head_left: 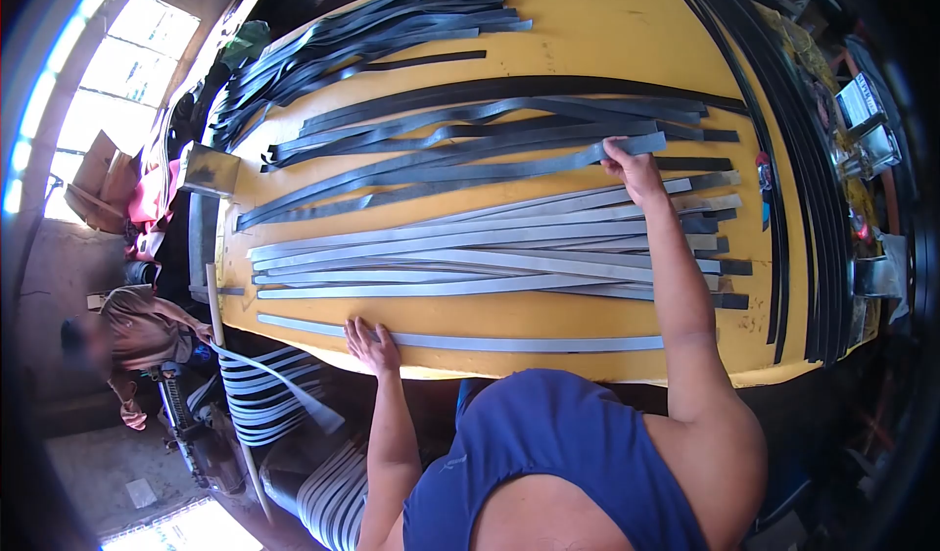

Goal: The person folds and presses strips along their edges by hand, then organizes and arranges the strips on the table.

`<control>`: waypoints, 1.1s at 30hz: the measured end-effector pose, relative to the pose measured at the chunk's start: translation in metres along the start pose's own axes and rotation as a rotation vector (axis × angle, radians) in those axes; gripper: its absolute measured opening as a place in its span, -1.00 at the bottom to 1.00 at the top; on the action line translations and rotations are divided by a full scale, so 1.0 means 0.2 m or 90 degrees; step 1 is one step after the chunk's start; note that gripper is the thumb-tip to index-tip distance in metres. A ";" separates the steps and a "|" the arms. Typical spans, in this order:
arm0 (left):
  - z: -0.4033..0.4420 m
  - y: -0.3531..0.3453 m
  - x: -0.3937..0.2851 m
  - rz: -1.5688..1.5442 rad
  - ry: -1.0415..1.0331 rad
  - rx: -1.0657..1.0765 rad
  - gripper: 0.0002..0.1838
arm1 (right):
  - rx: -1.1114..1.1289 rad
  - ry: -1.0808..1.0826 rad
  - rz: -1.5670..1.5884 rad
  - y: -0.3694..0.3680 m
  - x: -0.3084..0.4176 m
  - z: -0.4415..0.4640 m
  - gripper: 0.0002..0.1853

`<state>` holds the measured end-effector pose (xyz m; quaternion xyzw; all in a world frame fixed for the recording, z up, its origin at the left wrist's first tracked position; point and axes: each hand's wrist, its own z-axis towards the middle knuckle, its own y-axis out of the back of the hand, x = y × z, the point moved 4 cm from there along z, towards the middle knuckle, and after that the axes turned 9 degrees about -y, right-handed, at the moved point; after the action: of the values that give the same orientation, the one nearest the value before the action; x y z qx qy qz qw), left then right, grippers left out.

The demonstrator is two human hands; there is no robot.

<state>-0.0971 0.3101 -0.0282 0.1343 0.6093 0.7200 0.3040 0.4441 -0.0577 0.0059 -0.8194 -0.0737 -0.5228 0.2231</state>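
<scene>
My right hand [634, 169] is closed around a dark grey strip [519, 170] close to its right end, which sticks out past the fingers. The rest of that strip runs left over the table among other dark strips [421, 120]. My left hand [372, 346] lies with fingers spread on a single light grey strip [529, 343] near the table's front edge. Between my hands is a loose stack of light grey strips [441, 257], several with darker right ends. The material cannot be told for certain.
The yellow table [607, 22] carries a heap of dark strips [392, 22] at the far left and long black strips [798, 159] along its right side. A metal block [209, 171] sits at the left edge. Another person [147, 326] is beside hanging strips [259, 394] at lower left.
</scene>
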 end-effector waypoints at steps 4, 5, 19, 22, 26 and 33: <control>0.00 0.02 -0.02 -0.007 0.003 0.003 -0.33 | 0.041 0.027 0.123 0.02 0.00 0.07 -0.72; 0.00 0.02 -0.02 -0.008 0.005 0.005 -0.33 | 0.052 0.033 0.146 0.04 0.00 0.09 -0.71; 0.02 0.03 -0.03 -0.011 0.007 0.003 -0.33 | -0.021 0.078 -0.584 -0.06 -0.04 0.08 -0.57; 0.01 0.04 -0.04 -0.015 0.005 0.002 -0.33 | -0.062 0.127 -0.597 -0.15 0.04 0.02 -0.64; 0.01 0.03 -0.03 -0.012 0.005 0.001 -0.34 | 0.011 0.061 -0.534 -0.15 0.00 0.08 -0.58; 0.01 0.02 -0.02 -0.019 0.014 0.004 -0.33 | 0.305 -0.176 -0.072 -0.22 -0.01 0.05 -0.22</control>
<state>-0.0936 0.3090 -0.0230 0.1182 0.6168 0.7148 0.3076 0.4349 -0.0134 0.0130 -0.8013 -0.2706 -0.3858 0.3686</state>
